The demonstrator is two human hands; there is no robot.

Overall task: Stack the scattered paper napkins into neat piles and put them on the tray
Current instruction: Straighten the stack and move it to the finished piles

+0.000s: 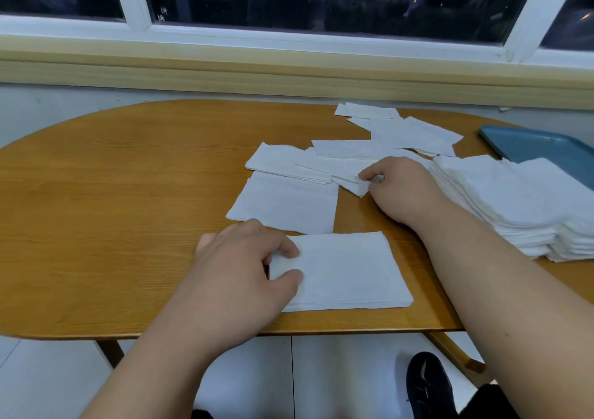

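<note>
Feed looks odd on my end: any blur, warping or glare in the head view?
Head view: left hand, right hand and napkins sharp; wide-angle lens bows the table edge and sill; window dark, faint reflections only; no table glare; stack at right slightly washed out.

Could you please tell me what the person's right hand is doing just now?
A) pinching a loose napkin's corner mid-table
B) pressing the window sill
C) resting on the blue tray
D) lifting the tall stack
A: the right hand pinches the near corner of a loose napkin between thumb and fingers, clear of the blue tray and the tall stack.
</note>
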